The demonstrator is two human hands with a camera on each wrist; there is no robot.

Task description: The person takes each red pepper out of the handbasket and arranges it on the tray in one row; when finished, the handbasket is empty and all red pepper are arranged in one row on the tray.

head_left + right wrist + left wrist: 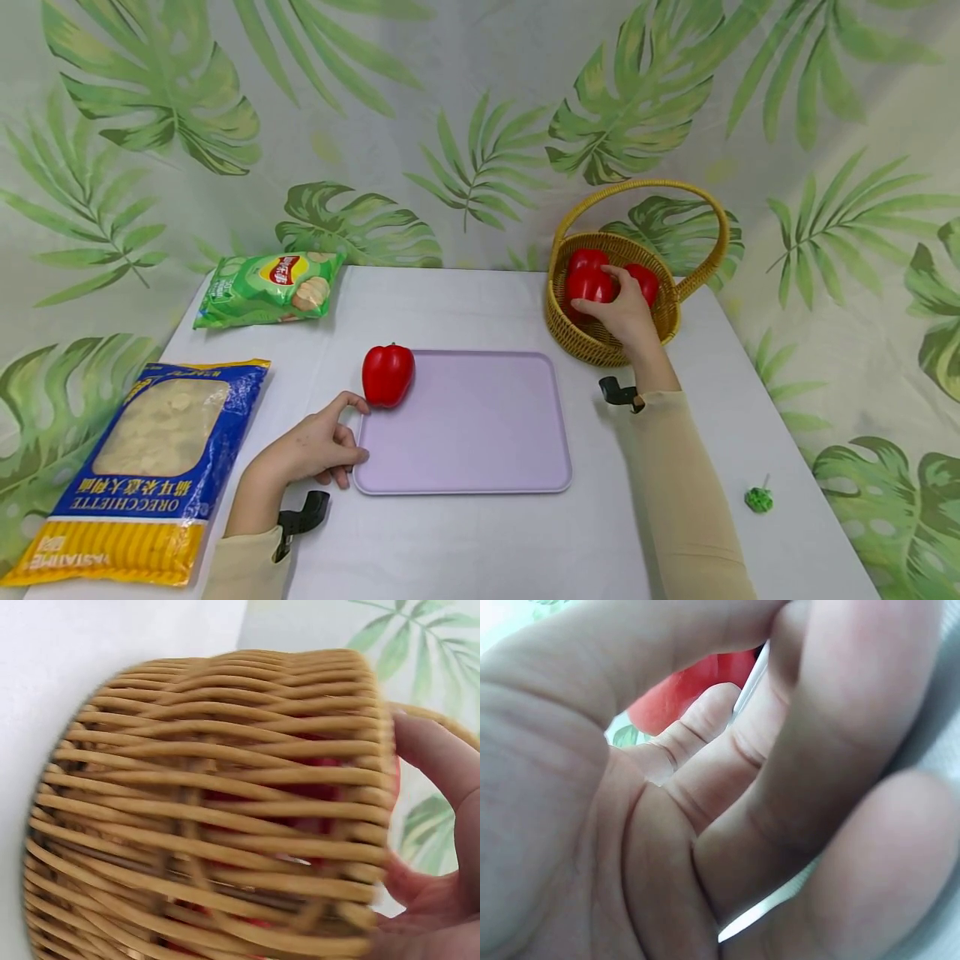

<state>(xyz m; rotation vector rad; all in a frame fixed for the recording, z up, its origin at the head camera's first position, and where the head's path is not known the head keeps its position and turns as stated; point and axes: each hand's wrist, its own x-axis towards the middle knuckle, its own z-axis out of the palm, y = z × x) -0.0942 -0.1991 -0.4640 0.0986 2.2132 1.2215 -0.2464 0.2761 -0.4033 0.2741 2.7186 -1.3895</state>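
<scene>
A light purple tray (472, 425) lies on the white table, its left rim between the thumb and curled fingers of my left hand (311, 450). On the tray's upper left corner stands a red bell pepper (387, 375), just beyond those fingers; part of it (697, 682) shows past them in the left wrist view. Inside the wicker basket (581, 343), my right hand (628, 312) grips another red bell pepper (589, 285) between thumb and fingers. Two more red peppers sit beside it, one behind (587, 257) and one to the right (643, 283). In the right wrist view the basket's woven side (202, 787) hides most of them.
The basket's tall handle (641, 185) arches over the peppers. A green chip bag (262, 292) lies at the back left, and a blue and yellow orecchiette bag (161, 492) at the front left. A small green ball-like thing (759, 500) is at the right.
</scene>
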